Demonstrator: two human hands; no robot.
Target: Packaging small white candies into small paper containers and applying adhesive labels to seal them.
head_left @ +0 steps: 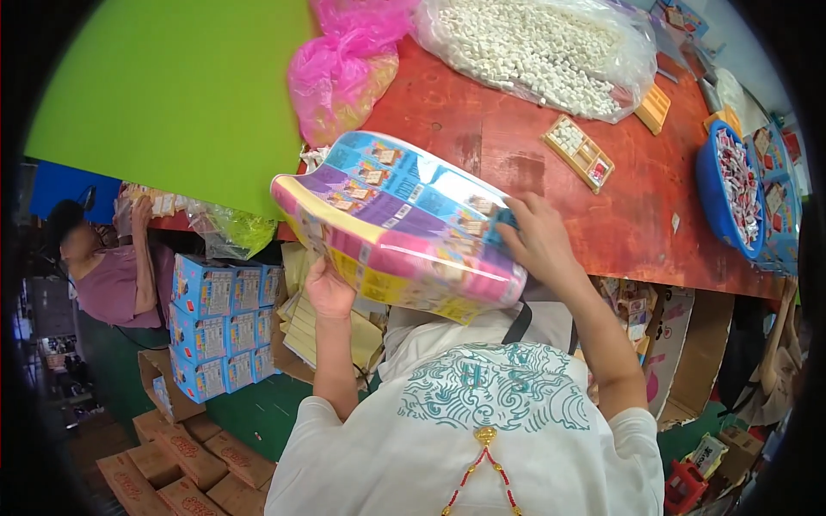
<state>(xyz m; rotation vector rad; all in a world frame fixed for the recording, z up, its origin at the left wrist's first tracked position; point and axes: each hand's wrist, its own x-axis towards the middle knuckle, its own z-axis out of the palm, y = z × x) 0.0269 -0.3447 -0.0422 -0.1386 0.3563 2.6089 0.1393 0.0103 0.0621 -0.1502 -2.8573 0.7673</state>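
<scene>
A glossy printed sheet stack (404,202), patterned in blue, purple, pink and yellow, bends into a curve above the near edge of the red table (465,129). My left hand (329,291) supports its lower left side, with the fingers partly hidden beneath it. At the opposite end my right hand (540,234) grips the edge, the thumb and fingers lying over the printed top. Whether it is one thick piece or several layered sheets I cannot tell for certain.
Beyond lie a clear bag of white pieces (533,52), a pink bag (348,69) and a small compartment tray (578,153). A blue basin (731,189) of small packets stands right. Blue boxes (202,288) and brown cartons (181,456) are stacked left. Another person (120,267) sits far left.
</scene>
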